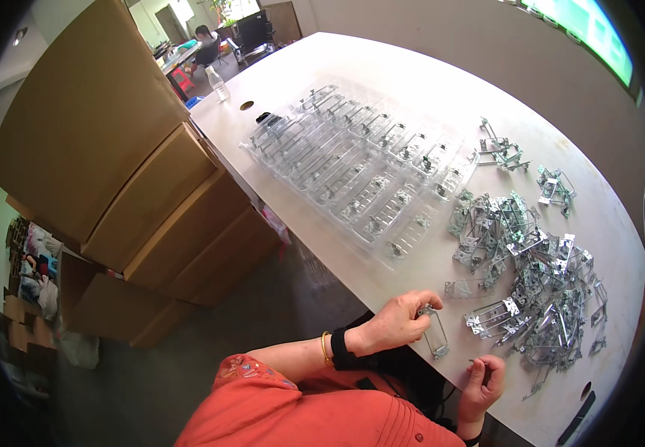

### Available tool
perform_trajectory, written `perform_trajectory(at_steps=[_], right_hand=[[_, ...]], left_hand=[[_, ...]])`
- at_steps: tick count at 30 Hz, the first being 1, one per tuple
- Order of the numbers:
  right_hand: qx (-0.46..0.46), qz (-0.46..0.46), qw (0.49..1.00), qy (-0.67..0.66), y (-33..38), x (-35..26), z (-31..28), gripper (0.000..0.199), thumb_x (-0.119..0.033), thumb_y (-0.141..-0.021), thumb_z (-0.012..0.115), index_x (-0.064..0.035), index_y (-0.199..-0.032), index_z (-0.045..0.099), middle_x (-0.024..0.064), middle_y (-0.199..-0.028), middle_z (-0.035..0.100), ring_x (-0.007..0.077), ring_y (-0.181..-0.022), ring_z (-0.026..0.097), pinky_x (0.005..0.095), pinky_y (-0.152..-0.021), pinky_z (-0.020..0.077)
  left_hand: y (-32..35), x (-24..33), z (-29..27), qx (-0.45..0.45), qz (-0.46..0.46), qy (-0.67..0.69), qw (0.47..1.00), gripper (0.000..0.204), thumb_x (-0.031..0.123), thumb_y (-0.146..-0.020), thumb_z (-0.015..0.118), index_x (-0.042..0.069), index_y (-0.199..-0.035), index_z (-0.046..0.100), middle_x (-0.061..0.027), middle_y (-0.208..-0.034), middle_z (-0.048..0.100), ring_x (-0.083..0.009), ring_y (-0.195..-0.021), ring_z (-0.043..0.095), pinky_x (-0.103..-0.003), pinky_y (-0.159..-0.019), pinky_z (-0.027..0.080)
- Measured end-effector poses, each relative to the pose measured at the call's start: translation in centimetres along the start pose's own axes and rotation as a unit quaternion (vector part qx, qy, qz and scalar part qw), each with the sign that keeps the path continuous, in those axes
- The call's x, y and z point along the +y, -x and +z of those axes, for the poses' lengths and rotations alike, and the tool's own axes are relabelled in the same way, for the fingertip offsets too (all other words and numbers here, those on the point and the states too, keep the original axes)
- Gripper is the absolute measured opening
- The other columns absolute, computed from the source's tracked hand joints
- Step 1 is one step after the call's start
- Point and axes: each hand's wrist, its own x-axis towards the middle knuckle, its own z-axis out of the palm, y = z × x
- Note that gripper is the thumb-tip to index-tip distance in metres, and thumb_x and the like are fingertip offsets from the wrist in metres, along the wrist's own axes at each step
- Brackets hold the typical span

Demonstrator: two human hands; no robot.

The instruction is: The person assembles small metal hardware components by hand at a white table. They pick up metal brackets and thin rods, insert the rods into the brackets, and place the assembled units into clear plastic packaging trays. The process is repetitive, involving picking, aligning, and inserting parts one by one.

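We see work that looks partway along: many compartments of the clear plastic trays (371,249) hold metal frames, laid out in rows on the white table (300,59), and by our judgement a good share is done. Plenty is left, since a large heap of loose brackets (553,298) lies to the right, with two smaller clusters (501,155) (555,188) beyond it. Our left hand (401,322) has thumb and fingers clamped on the upper end of one wire-sided bracket (436,339), which is tilted over the table's near edge, between trays and heap. Our right hand (483,384) is just beside it, thumb and fingertips pinched on a small dark piece (473,361) (too tiny for us to identify). Glare on the plastic keeps us from telling whether any compartment is unfilled.
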Motion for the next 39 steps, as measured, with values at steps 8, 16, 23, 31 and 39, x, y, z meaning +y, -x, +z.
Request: perform_trajectory(at_steps=[8,16,23,31,39], right_hand=[[0.014,0.029,0.999,0.028,0.1,0.5,-0.3,0.009,-0.013,-0.107,0.062,-0.0043,-0.104,0.058,-0.0005,-0.092,0.056,0.0063,-0.074,0.053,0.0214,-0.068,0.0436],[0.022,0.044,0.998,0.032,-0.3,0.9,-0.2,0.009,-0.014,-0.107,0.062,-0.0054,-0.105,0.058,-0.0018,-0.09,0.056,0.005,-0.074,0.052,0.0202,-0.067,0.043],[0.037,0.06,0.997,0.013,-0.6,0.2,0.7,0.01,-0.014,-0.107,0.062,-0.0053,-0.106,0.058,-0.001,-0.093,0.058,0.0059,-0.075,0.053,0.0205,-0.069,0.0443],[0.024,0.064,0.998,-0.007,-0.7,-0.4,1.3,0.009,-0.014,-0.107,0.063,-0.0057,-0.106,0.058,-0.0007,-0.094,0.058,0.0062,-0.076,0.053,0.0206,-0.071,0.0447],[0.016,0.056,0.998,0.001,-0.8,-0.6,1.2,0.009,-0.014,-0.107,0.062,-0.0055,-0.105,0.058,-0.0008,-0.094,0.058,0.006,-0.075,0.052,0.0206,-0.07,0.0439]], left_hand=[[0.5,-0.7,-0.6,0.004,0.134,-0.082,0.988,0.037,0.001,-0.092,0.061,-0.001,-0.129,0.06,-0.0114,-0.104,0.06,-0.0163,-0.08,0.06,-0.031,-0.075,0.054],[0.0,-1.7,-2.2,-0.053,0.16,-0.07,0.983,0.043,0.001,-0.09,0.068,-0.002,-0.131,0.058,-0.0128,-0.104,0.058,-0.0206,-0.081,0.06,-0.035,-0.075,0.053],[-0.2,-1.7,-2.4,-0.061,0.15,-0.059,0.985,0.039,0.003,-0.09,0.072,-0.002,-0.126,0.059,-0.0126,-0.1,0.058,-0.0208,-0.08,0.059,-0.035,-0.074,0.052],[-0.5,-1.5,-2.6,-0.083,0.141,-0.067,0.984,0.033,0.005,-0.089,0.076,-0.002,-0.117,0.06,-0.0123,-0.104,0.055,-0.0202,-0.077,0.056,-0.035,-0.071,0.05],[-0.4,-1.2,-2.5,-0.094,0.156,-0.086,0.979,0.039,0.004,-0.09,0.076,-0.003,-0.124,0.06,-0.0125,-0.108,0.055,-0.0199,-0.078,0.057,-0.034,-0.072,0.05]])
